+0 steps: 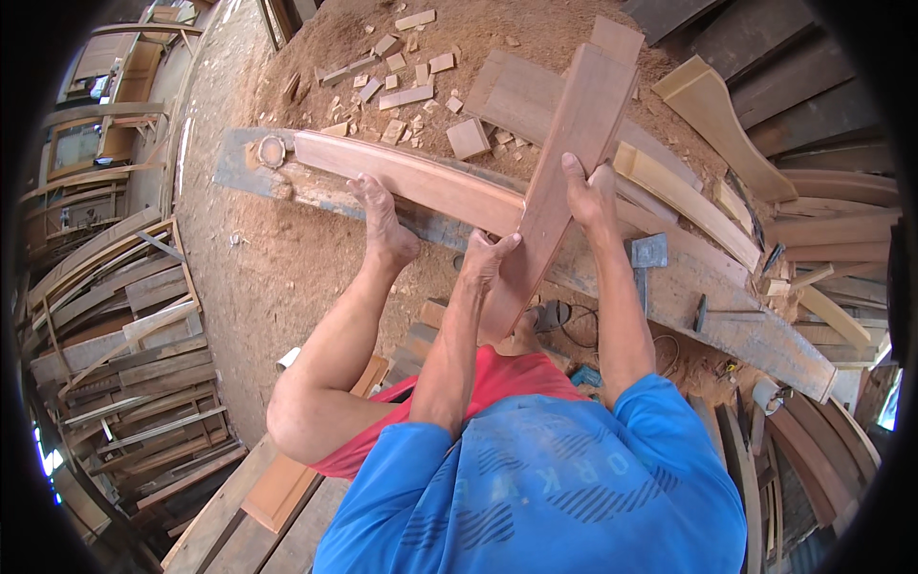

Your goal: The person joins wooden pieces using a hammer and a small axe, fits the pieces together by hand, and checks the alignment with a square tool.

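Note:
My left hand (489, 260) grips the near left edge of a reddish-brown wooden board (566, 153), its thumb against the edge. Higher up on the opposite edge, my right hand (591, 196) is wrapped round the same board with the thumb on top. The board slants away from me, held crosswise over a long weathered plank bench (746, 330). A moulded wooden rail (411, 179) lies along the bench, its right end meeting the board near my left hand. My bare left foot (384, 225) rests against the rail's near side. The fingers under the board are partly hidden.
Wood offcuts (406, 96) and sawdust cover the floor beyond the bench. A flat grey metal tool (648, 252) stands at the bench's near edge. Curved wooden pieces (717, 115) lie at right; stacked frames and planks (143, 335) line the left.

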Demonstrator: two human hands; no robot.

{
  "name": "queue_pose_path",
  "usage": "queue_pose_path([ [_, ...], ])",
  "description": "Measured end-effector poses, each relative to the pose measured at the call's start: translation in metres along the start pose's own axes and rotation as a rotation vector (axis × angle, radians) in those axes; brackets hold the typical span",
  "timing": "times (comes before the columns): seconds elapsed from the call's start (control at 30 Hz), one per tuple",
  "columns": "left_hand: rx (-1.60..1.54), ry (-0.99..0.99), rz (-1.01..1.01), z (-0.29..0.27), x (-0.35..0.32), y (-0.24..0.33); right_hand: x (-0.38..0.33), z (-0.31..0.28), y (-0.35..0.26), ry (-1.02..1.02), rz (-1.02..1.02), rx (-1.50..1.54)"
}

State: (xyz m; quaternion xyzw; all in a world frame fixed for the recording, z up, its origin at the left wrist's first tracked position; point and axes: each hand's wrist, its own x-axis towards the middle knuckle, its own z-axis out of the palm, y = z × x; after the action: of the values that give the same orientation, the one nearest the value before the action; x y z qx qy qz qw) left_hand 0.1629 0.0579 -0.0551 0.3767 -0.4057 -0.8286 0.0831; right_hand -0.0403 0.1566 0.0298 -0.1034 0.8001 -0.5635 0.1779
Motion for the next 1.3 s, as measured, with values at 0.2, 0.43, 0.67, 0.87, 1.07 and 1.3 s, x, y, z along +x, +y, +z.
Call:
queue_pose_path([
  [0.2, -0.072, -0.100, 0.075, 0.003, -0.009, 0.008, -0.014, -0.002, -0.025, 0.016, -0.058, 0.059],
  [0.43, -0.462, -0.003, -0.009, -0.019, -0.019, 0.031, -0.039, -0.011, -0.082, -0.122, -0.109, -0.006],
  [0.67, -0.874, 0.302, 0.221, 0.009, -0.010, 0.130, -0.084, -0.014, -0.174, -0.182, -0.274, -0.081],
  [0.87, -0.936, 0.213, 0.219, 0.074, -0.059, 0.163, -0.093, -0.061, -0.245, -0.163, -0.385, 0.142],
  [1.07, -1.036, -0.010, 0.317, 0.124, -0.109, 0.203, -0.112, -0.137, -0.288, -0.089, -0.677, 0.245],
  [1.3, -1.081, -0.282, 0.469, 0.194, -0.157, 0.252, -0.126, -0.232, -0.217, -0.158, -0.711, 0.546],
])
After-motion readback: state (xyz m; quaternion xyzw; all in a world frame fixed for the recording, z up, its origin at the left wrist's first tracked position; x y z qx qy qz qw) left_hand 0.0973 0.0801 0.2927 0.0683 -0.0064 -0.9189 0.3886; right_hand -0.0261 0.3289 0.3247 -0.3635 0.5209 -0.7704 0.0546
